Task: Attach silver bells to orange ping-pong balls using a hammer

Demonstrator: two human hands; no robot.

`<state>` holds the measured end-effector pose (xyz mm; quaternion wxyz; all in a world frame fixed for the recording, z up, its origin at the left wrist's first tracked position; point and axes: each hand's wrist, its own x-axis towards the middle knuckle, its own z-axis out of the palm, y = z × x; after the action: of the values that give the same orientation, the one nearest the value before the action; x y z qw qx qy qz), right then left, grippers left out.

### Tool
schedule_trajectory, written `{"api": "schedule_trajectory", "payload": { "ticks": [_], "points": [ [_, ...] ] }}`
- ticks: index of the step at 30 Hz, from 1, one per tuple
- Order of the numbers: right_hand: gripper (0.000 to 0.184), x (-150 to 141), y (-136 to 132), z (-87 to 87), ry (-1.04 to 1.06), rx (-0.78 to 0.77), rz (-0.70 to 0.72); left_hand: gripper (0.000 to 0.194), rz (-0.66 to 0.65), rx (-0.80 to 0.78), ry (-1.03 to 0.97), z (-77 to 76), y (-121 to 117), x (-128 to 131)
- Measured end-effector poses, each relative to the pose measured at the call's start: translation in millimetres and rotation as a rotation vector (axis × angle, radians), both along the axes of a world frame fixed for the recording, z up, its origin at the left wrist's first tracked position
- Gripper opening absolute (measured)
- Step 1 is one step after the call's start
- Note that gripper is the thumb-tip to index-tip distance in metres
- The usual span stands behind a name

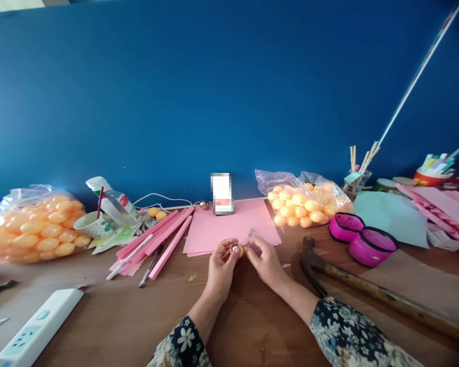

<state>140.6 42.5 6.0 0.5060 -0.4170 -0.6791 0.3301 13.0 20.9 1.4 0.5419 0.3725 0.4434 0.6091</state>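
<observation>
Close over the table's middle, my left hand (221, 267) has its fingers closed round a small round orange piece (241, 251). A shiny metallic ball (235, 247), like a small bell, shows at that piece between thumb and fingers. My right hand (265, 260) is right beside it, thumb and forefinger pinched together at the orange piece's edge. What those fingertips grip is too small to make out. Pink paper sheets (210, 229) lie just beyond both hands.
Bags of orange balls (26, 229) stand left and right. A hammer (352, 275) and magenta rings (373, 247) lie to the right. Pink strips (172, 229), a pen (151, 266) and a power strip (40, 326) are on the left. A phone (222, 193) leans at the wall.
</observation>
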Motion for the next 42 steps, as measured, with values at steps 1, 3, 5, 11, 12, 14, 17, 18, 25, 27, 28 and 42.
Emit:
{"api": "schedule_trajectory", "payload": {
  "ticks": [1,3,5,11,12,14,17,18,25,27,28,42],
  "points": [
    [0.011,-0.2,-0.1,0.5,0.004,-0.003,0.003,0.030,0.000,-0.002,0.006,0.5,-0.2,0.2],
    [0.010,-0.7,-0.2,1.4,0.011,-0.007,0.015,0.030,0.007,-0.017,0.008,1.6,-0.5,0.6],
    [0.011,-1.0,-0.3,1.8,0.019,-0.014,0.024,0.028,0.011,-0.028,0.003,2.6,-0.7,1.1],
    [0.013,-1.1,-0.2,0.1,0.011,-0.025,0.018,0.031,0.030,-0.045,-0.062,1.7,-0.2,1.7],
    [0.013,-1.1,-0.2,-0.2,0.008,-0.029,0.016,0.032,0.031,-0.048,-0.075,1.1,-0.1,1.8],
    [0.013,-1.2,-0.4,-0.4,0.006,-0.032,0.007,0.034,0.025,-0.041,-0.089,0.3,0.0,1.8],
    [0.013,-1.2,-0.7,-0.5,0.016,-0.016,-0.008,0.039,0.000,-0.034,-0.091,1.0,0.1,2.1],
    [0.013,-1.2,-0.8,-0.6,0.018,-0.010,-0.012,0.043,-0.003,-0.037,-0.086,1.5,0.3,2.3],
    [0.012,-0.9,-1.3,-0.6,0.007,-0.018,-0.023,0.056,0.017,-0.059,-0.036,2.6,0.9,2.2],
    [0.012,-0.9,-1.5,0.2,0.008,-0.023,-0.024,0.054,0.011,-0.061,-0.042,2.5,0.5,2.2],
    [0.012,-0.9,-1.5,0.4,0.010,-0.028,-0.025,0.052,0.009,-0.064,-0.044,2.6,0.1,2.2],
    [0.011,0.4,-0.7,-1.6,0.022,-0.057,-0.018,0.040,-0.016,-0.031,-0.013,0.6,-0.6,4.1]
  ]
}}
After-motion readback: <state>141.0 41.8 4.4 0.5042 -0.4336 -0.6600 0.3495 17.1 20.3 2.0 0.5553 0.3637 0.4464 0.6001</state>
